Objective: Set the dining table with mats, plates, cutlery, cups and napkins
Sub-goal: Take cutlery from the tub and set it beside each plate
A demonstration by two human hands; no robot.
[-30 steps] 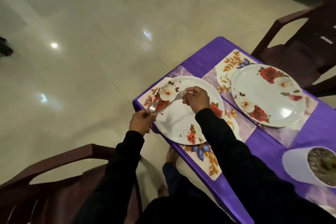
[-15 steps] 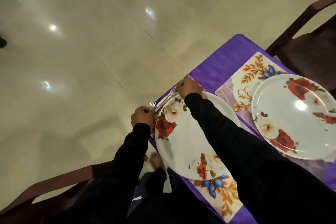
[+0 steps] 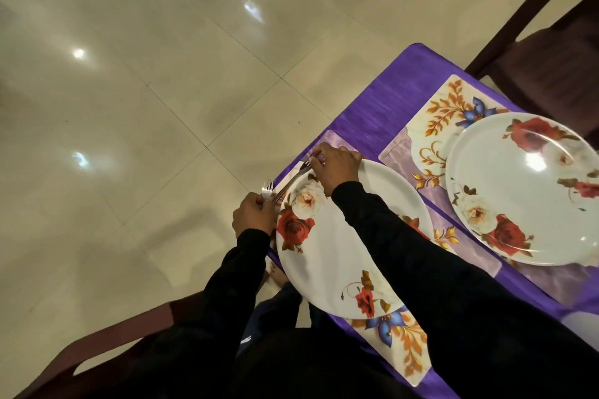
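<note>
A fork (image 3: 291, 180) is pinched by the right hand (image 3: 337, 168) at the counter (image 3: 382, 107) edge. More forks (image 3: 267, 188) are held by the left hand (image 3: 254, 214).

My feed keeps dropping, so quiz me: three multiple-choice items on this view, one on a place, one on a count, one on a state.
1. Where does the fork pinched by the right hand lie?
A. Along the left rim of the near plate
B. On the far plate
C. On the floor

2. How many plates show?
A. One
B. Two
C. Four

3. What is the left hand doing?
A. Resting flat on the tablecloth
B. Hanging idle
C. Gripping a second fork, tines up

Answers:
1. A: its shaft runs beside that plate's rose-printed edge, over the mat.
2. B: two floral plates, each on its own mat.
3. C: the fingers curl round the handle and the tines stick out above the fist.
</note>
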